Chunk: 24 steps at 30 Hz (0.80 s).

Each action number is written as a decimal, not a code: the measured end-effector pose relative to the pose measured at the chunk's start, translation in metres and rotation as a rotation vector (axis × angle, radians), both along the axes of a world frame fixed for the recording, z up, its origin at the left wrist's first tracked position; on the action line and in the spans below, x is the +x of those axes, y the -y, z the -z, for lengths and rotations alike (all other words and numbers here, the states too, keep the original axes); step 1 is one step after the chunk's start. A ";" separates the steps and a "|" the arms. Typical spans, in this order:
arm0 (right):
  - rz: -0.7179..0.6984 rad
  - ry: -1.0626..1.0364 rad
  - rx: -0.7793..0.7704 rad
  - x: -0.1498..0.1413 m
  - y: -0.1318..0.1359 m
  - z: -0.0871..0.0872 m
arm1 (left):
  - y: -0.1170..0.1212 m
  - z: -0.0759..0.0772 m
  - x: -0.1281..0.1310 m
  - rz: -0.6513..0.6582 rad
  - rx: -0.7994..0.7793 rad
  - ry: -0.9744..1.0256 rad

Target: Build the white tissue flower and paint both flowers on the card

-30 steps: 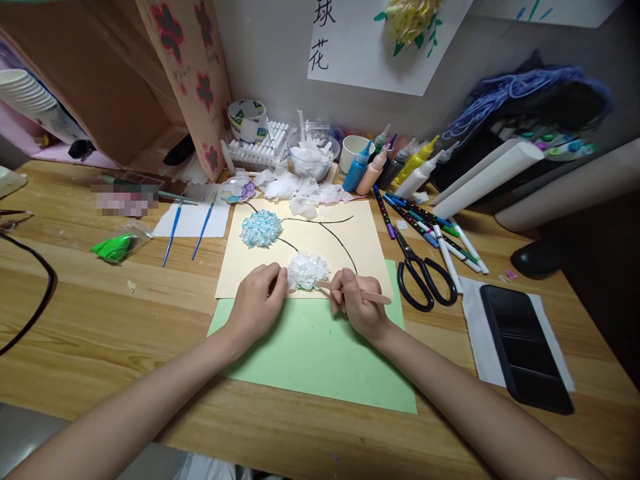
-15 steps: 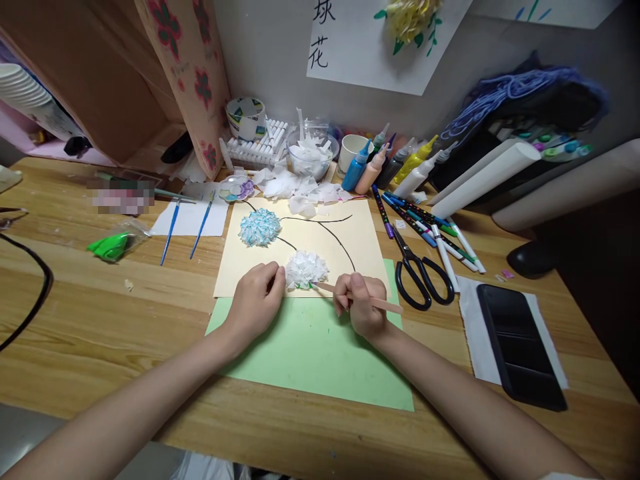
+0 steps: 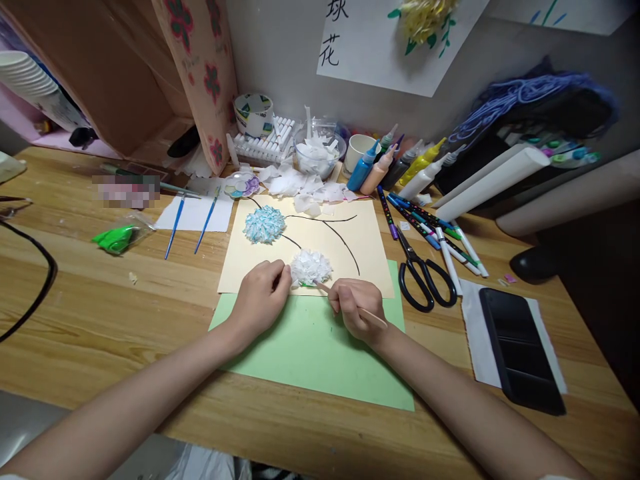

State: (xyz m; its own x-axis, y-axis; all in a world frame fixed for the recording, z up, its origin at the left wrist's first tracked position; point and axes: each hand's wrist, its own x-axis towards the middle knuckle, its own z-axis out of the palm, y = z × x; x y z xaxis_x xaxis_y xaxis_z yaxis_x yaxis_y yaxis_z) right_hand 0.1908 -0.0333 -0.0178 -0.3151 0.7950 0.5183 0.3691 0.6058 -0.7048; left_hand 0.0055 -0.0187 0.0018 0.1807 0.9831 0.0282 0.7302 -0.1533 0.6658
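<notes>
A cream sheet of paper bears thin dark drawn stems and a blue-and-white paper flower. Lower on it sits a white tissue-paper flower with a little green along its bottom edge. My left hand is closed at the left edge of that white flower; whatever its fingers pinch is hidden. Between the curled fingers of my right hand is a wooden craft stick, its tip at the flower's lower right edge. A green sheet lies under the cream one.
Black-handled scissors, several markers and a black case lie to the right. Paint bottles, torn white paper and a clear bowl stand behind. Two blue brushes and a green bag are left.
My right hand has turned and shifted slightly toward the white flower, and the stick now slants more steeply. My left hand keeps its place by the flower. The whole view has shifted slightly.
</notes>
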 end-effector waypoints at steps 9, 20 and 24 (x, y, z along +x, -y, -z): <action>0.116 -0.221 -0.402 -0.003 -0.001 -0.002 | 0.000 0.000 0.001 0.020 0.023 -0.031; 0.262 -0.561 -0.560 0.000 -0.006 -0.004 | 0.002 0.000 -0.001 -0.005 0.012 0.006; 0.279 -0.618 -0.567 0.003 -0.009 -0.004 | -0.005 -0.009 -0.005 -0.018 0.097 0.000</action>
State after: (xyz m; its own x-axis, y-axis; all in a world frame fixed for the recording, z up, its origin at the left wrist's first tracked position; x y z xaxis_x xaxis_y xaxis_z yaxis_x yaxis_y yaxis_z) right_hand 0.1933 -0.0244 -0.0142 0.1351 0.9902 0.0358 -0.0953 0.0490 -0.9942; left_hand 0.0005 -0.0140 0.0106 0.1629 0.9788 0.1239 0.7336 -0.2041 0.6482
